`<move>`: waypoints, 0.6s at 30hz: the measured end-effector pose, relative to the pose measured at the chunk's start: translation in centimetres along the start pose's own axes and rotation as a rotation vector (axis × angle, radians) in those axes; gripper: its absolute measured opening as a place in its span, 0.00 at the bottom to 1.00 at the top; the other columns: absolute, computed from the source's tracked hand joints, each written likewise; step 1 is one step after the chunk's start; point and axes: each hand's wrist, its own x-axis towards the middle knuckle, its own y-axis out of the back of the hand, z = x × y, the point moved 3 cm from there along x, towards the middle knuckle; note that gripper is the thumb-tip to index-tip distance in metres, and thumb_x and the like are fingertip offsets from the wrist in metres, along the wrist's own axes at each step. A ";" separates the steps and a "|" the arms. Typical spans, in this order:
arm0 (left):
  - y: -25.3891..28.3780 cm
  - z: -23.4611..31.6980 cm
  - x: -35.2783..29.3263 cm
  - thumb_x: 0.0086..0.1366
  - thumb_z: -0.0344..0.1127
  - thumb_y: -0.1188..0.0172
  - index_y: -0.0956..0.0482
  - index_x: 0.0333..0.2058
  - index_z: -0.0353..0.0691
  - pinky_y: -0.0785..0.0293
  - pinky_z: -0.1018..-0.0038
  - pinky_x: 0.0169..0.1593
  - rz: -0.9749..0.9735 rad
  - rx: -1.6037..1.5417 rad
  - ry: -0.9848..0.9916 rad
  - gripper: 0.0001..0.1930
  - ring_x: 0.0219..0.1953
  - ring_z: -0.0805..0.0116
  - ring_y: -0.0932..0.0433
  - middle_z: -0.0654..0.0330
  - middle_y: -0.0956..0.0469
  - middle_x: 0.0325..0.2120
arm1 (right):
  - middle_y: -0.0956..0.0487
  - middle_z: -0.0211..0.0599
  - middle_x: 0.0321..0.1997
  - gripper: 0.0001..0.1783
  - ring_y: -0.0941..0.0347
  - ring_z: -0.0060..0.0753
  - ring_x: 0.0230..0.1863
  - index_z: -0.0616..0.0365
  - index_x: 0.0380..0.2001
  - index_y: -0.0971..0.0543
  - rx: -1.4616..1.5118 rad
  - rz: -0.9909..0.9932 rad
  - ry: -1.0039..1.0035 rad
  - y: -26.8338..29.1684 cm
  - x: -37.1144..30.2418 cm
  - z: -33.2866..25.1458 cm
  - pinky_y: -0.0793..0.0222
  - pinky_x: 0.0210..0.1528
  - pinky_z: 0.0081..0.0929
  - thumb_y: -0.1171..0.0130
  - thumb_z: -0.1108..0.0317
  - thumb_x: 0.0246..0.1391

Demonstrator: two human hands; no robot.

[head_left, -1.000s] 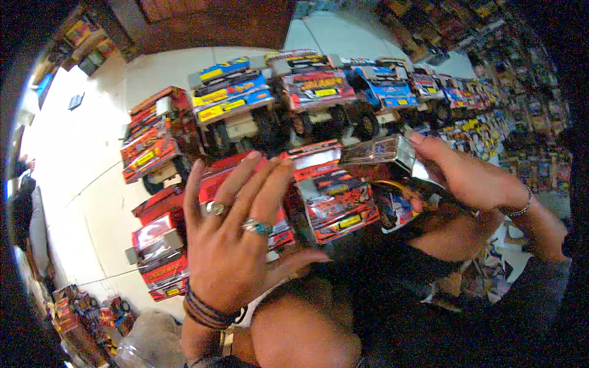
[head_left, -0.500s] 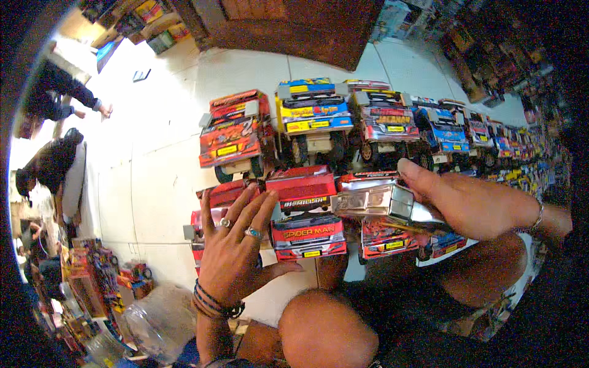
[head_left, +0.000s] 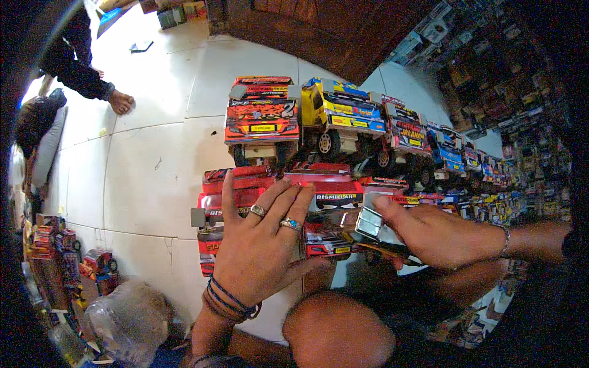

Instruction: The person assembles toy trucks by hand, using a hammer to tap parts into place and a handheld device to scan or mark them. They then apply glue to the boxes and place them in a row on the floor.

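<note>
My left hand (head_left: 261, 245), with two rings and bracelets, lies spread over a red toy truck (head_left: 211, 199) at the left end of the near row. Its fingertips reach toward a second red toy truck (head_left: 334, 199); whether they press on either is unclear. My right hand (head_left: 445, 236) is closed round a shiny silver, box-shaped thing (head_left: 372, 222), its thumb on top. The silver thing is at the right side of the second truck and partly hides the trucks behind it. Its exact kind cannot be made out.
A far row of toy trucks starts with an orange one (head_left: 261, 126), then a blue and yellow one (head_left: 353, 110), and runs off right. Brown wooden furniture (head_left: 307, 30) stands behind. At left are another person's foot (head_left: 121, 102) and a clear plastic bag (head_left: 129, 319).
The view has turned and shifted. The silver thing in my right hand has moved lower and toward the second red truck. My left hand stays spread over the near trucks.
</note>
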 end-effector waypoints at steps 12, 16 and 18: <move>-0.3 -0.4 -0.1 0.47 0.60 0.32 0.31 0.62 0.35 0.64 0.27 0.68 0.033 -0.075 -0.012 0.48 0.64 0.60 0.35 0.57 0.27 0.54 | 0.17 0.50 0.32 0.39 0.18 0.54 0.34 0.62 0.72 0.53 -0.038 -0.031 -0.220 -0.4 1.6 -1.5 0.23 0.39 0.47 0.51 0.65 0.63; -0.4 -0.4 0.1 0.47 0.60 0.32 0.29 0.60 0.34 0.64 0.27 0.68 0.019 -0.060 -0.014 0.46 0.64 0.61 0.34 0.57 0.27 0.53 | 0.17 0.53 0.33 0.40 0.18 0.57 0.34 0.64 0.71 0.53 0.023 -0.030 -0.251 -1.2 1.4 -0.7 0.23 0.39 0.50 0.48 0.66 0.61; -0.3 -0.5 0.1 0.48 0.60 0.33 0.29 0.59 0.34 0.64 0.27 0.68 0.039 -0.075 -0.028 0.45 0.63 0.61 0.33 0.57 0.26 0.52 | 0.17 0.50 0.32 0.42 0.18 0.55 0.34 0.65 0.71 0.54 -0.006 -0.013 -0.171 -1.3 1.5 -0.8 0.23 0.40 0.48 0.47 0.68 0.59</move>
